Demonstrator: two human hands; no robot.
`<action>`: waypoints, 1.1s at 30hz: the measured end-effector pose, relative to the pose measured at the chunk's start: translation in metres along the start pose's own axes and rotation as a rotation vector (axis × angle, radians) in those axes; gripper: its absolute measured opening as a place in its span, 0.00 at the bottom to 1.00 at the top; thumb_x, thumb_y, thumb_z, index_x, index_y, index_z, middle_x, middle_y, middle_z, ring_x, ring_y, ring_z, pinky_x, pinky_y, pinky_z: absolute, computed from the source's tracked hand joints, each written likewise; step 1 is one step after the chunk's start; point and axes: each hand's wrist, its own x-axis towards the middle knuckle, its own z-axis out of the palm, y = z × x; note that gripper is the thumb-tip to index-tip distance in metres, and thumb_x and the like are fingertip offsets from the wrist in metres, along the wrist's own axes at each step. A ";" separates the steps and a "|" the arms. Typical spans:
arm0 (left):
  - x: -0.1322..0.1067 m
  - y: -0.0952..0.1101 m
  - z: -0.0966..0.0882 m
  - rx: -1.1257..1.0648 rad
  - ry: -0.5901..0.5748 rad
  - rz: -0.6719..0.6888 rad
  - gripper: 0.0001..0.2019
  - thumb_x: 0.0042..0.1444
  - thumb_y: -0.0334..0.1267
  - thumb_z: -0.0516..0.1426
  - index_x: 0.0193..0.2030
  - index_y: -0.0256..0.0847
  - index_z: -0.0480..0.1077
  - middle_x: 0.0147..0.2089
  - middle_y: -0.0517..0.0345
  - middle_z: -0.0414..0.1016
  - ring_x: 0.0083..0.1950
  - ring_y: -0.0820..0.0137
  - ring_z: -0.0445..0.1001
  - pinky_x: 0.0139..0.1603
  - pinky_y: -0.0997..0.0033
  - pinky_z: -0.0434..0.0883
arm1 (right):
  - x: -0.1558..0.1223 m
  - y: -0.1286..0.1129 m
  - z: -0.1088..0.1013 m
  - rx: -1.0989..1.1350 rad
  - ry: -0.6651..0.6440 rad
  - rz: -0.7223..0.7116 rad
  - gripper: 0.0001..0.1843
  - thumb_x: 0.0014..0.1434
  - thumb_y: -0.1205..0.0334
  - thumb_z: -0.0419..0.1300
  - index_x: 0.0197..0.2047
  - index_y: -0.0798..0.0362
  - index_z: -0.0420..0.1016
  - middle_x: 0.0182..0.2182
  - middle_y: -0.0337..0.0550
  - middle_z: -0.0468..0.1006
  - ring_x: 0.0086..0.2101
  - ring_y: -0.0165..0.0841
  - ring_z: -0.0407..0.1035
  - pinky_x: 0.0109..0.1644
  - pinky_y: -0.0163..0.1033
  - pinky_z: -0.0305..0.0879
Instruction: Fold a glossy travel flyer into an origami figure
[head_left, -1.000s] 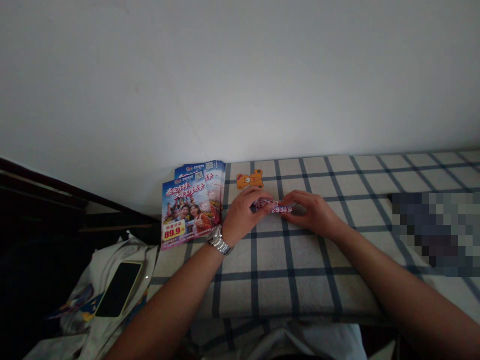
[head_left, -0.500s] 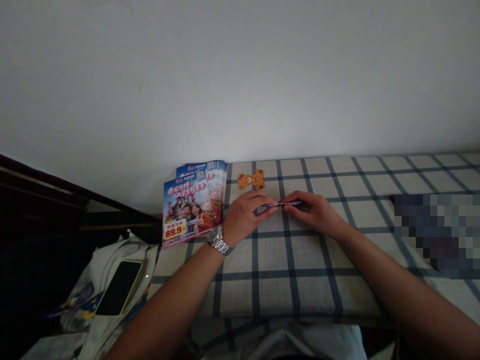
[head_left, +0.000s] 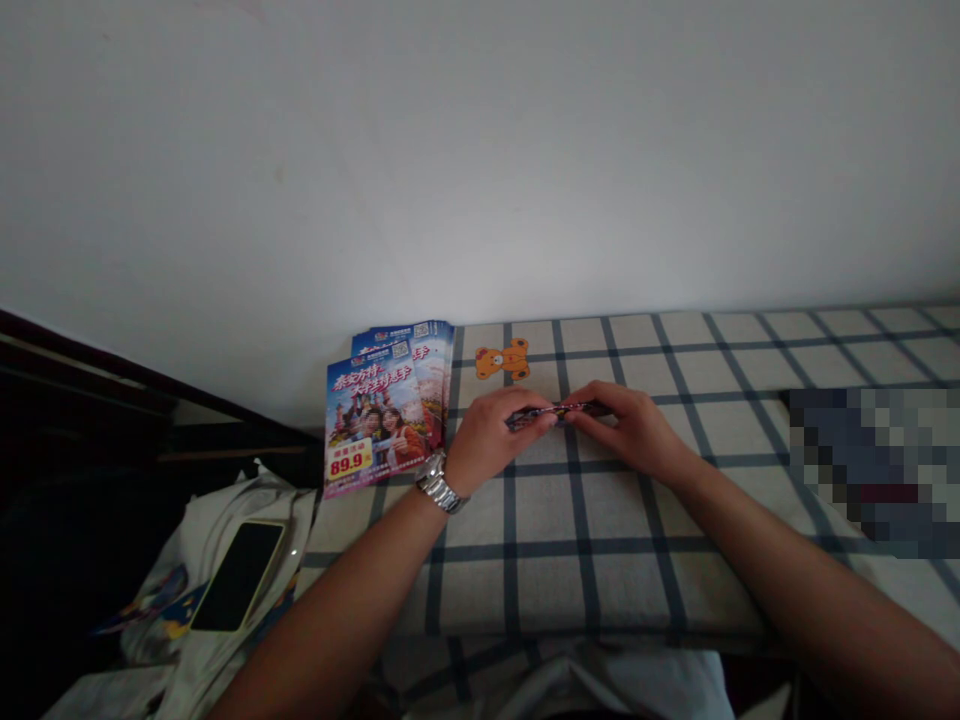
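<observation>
My left hand (head_left: pixel 491 435) and my right hand (head_left: pixel 626 425) meet over a checked cloth (head_left: pixel 600 520). Between their fingertips they pinch a narrow, folded strip of printed paper (head_left: pixel 551 411), seen almost edge-on. My left wrist carries a metal watch (head_left: pixel 439 482). Both hands are closed on the strip, one at each end.
A stack of colourful flyers (head_left: pixel 379 415) lies at the cloth's left edge. An orange bear-shaped cutout (head_left: pixel 501 358) sits behind my hands near the white wall. A phone (head_left: pixel 238 577) rests on a plastic bag at the lower left. A blurred patch covers the right side.
The folded strip showed its patterned face a second ago; it now lies flatter and thinner between my fingers. My hands stayed in nearly the same place.
</observation>
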 end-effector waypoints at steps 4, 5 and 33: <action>0.001 -0.001 0.000 -0.037 -0.009 -0.012 0.08 0.67 0.44 0.61 0.44 0.44 0.79 0.43 0.58 0.83 0.44 0.68 0.81 0.47 0.68 0.74 | 0.000 0.002 0.001 -0.003 0.001 0.045 0.10 0.69 0.52 0.63 0.45 0.48 0.80 0.39 0.42 0.85 0.38 0.35 0.79 0.40 0.37 0.75; 0.001 -0.001 0.000 -0.051 -0.012 -0.016 0.08 0.67 0.44 0.61 0.44 0.44 0.79 0.43 0.58 0.83 0.44 0.68 0.80 0.47 0.68 0.74 | 0.000 0.002 0.001 -0.006 0.000 0.051 0.10 0.69 0.52 0.62 0.45 0.48 0.80 0.39 0.42 0.85 0.37 0.35 0.79 0.39 0.37 0.75; 0.000 0.002 0.003 -0.027 0.026 0.024 0.05 0.68 0.40 0.60 0.41 0.44 0.77 0.40 0.59 0.80 0.42 0.69 0.78 0.47 0.68 0.72 | -0.001 -0.005 0.005 0.037 0.012 -0.002 0.08 0.67 0.55 0.64 0.47 0.48 0.78 0.41 0.44 0.83 0.41 0.37 0.79 0.47 0.41 0.79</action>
